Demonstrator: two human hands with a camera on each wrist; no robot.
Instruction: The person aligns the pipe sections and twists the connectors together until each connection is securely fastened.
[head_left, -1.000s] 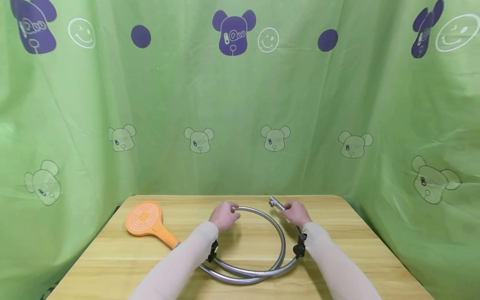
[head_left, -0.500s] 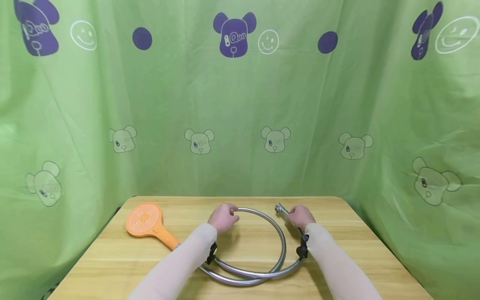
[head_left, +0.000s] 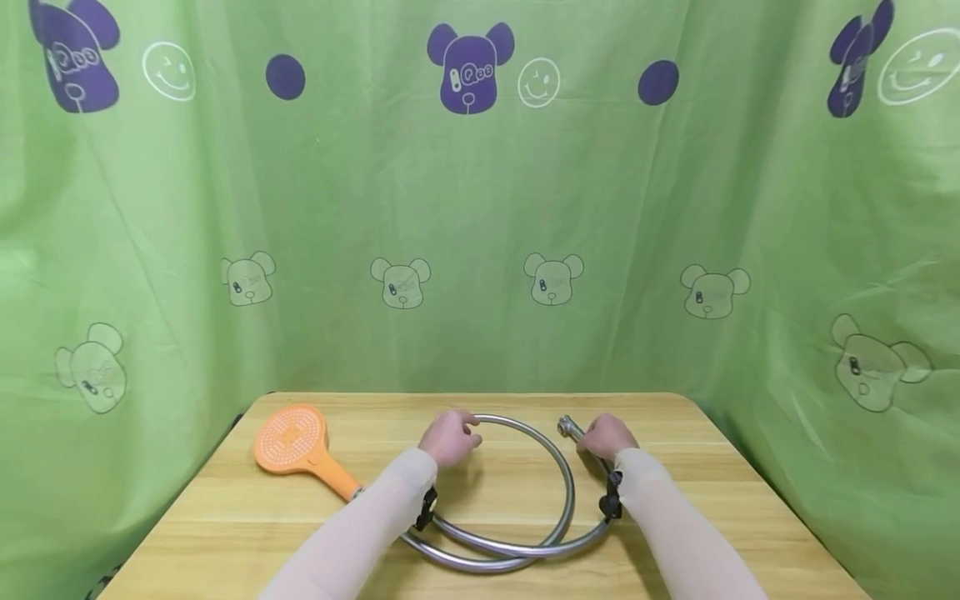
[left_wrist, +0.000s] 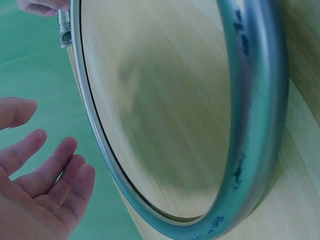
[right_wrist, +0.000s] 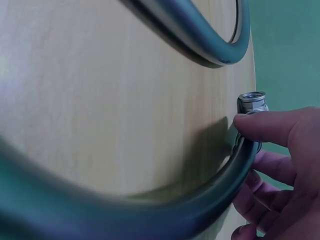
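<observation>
A silver shower hose (head_left: pixel 564 479) lies looped on the table. Its free end carries a metal connector nut (head_left: pixel 566 426), seen end-on in the right wrist view. Just behind that nut my right hand (head_left: pixel 609 436) pinches the hose between thumb and fingers. My left hand (head_left: pixel 451 438) hovers above the far left of the loop, fingers loosely bent and apart; the left wrist view shows nothing between them. At the table's left lies an orange shower head (head_left: pixel 291 439), spray face up, its handle joined to the hose. My left forearm hides part of the hose.
The wooden table (head_left: pixel 720 500) has a rounded far edge. Behind it and on both sides hangs a green curtain (head_left: pixel 480 350) printed with bears. A black wrist camera (head_left: pixel 611 496) sits on the right wrist, close above the hose.
My right hand has moved slightly right and nearer, bringing the hose's connector end down and to the right with it. The left hand, the shower head and the loop stay nearly where they were.
</observation>
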